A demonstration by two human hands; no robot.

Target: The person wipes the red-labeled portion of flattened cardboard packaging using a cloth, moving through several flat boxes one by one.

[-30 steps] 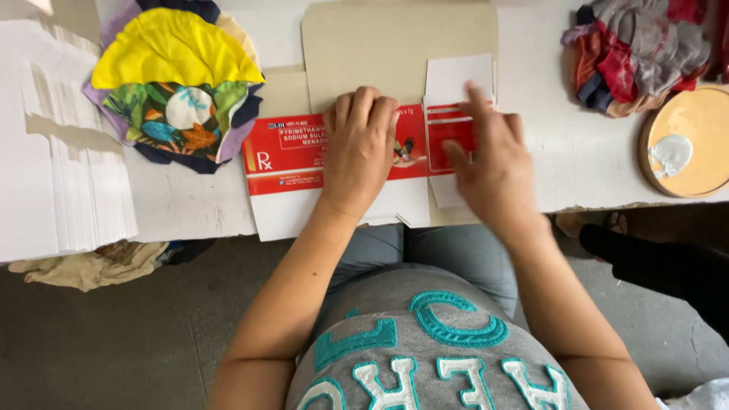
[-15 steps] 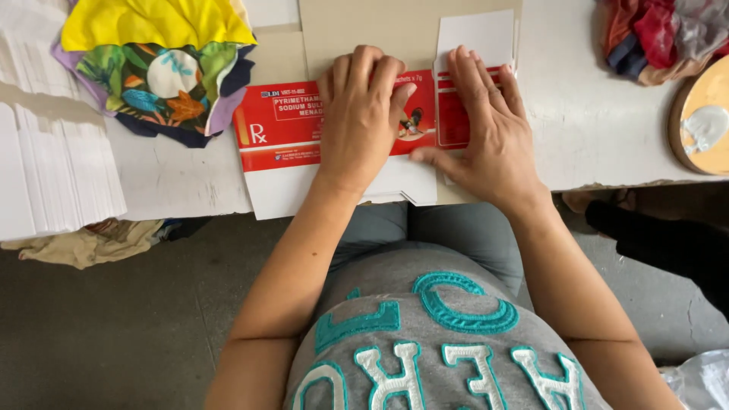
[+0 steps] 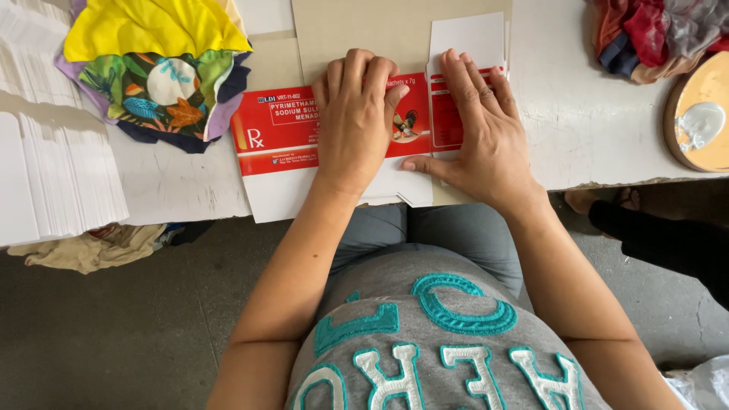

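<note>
your left hand lies flat, palm down, fingers close together, pressing the middle of the red and white carton blank. your right hand is flat too, fingers a little spread, holding down the blank's right end panel, with the thumb stretched left along the lower edge toward the other hand. neither hand pinches anything; both only press.

the blank lies unfolded near the front edge of the white table, its lower white flaps reaching just over that edge, and it rests on a plain brown cardboard sheet. it looks like thin printed card: light, stiff across each panel, but ready to bend at the scored lines, and its glossy face may slide on the board below. it will likely crease or dent if pressed off the score, so hold it by the panel edges and flaps, flat palm on the broad face.

farther out, a stack of white blanks sits at the left, colourful cloth behind it, and a round wooden board at the right.
</note>
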